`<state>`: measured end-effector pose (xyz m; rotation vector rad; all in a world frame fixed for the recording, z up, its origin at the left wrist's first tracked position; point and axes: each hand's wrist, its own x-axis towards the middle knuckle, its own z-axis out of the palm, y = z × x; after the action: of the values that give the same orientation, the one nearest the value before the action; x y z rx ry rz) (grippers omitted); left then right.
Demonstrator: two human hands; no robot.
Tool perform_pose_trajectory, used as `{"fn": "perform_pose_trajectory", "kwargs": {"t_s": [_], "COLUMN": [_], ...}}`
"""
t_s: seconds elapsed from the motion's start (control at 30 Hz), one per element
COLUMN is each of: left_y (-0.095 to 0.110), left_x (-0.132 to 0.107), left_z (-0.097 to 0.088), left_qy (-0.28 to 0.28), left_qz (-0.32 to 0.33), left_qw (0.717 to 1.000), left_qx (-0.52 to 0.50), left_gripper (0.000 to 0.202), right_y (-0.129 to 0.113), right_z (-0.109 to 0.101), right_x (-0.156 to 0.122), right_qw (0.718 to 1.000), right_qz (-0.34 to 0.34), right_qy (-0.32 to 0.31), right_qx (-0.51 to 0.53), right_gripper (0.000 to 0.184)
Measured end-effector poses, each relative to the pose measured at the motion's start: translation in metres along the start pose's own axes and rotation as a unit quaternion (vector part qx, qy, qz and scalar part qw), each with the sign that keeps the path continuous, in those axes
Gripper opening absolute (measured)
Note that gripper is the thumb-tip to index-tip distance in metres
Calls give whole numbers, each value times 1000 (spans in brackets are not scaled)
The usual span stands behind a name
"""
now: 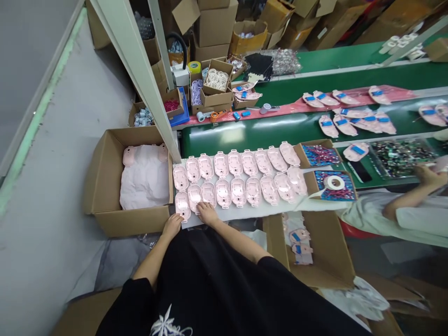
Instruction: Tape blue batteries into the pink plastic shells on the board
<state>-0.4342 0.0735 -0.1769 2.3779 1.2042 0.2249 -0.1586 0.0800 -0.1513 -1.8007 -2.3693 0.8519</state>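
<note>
Two rows of pale pink plastic shells (238, 190) lie hollow side up on a white-covered bench strip (245, 213). At the near left corner, my left hand (172, 226) has its fingers closed on the lower edge of the end shell (182, 205). One place along, my right hand (207, 213) grips the lower edge of the second shell (195, 196) with bent fingers. Its fingertips also come close to the third shell (209, 190). The undersides of these shells and part of my fingers are hidden.
An open carton (131, 221) with pink shells and white sheeting stands left. Boxes of blue parts with red wires (320, 154) sit at the rows' right end. Another carton (329, 252) is below. A green conveyor (280, 130) runs behind; a co-worker's arm (409, 196) is at right.
</note>
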Motion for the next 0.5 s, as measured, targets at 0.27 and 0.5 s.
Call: {"fn": "perform_pose_trajectory", "kwargs": {"t_s": [0.27, 0.5], "left_y": [7, 7], "left_x": [-3, 7], "left_z": [2, -16], "left_qy": [0, 30], "left_qz": [-31, -9], "left_qw": [1000, 999], "left_qx": [4, -12], "left_gripper": [31, 40], "right_y": [-12, -17], "right_z": [4, -4], "right_x": [-3, -17], "right_qw": [1000, 995], "right_qz": [3, 67], "right_qy": [-2, 32], "right_qx": [15, 66], "right_gripper": [43, 54]}}
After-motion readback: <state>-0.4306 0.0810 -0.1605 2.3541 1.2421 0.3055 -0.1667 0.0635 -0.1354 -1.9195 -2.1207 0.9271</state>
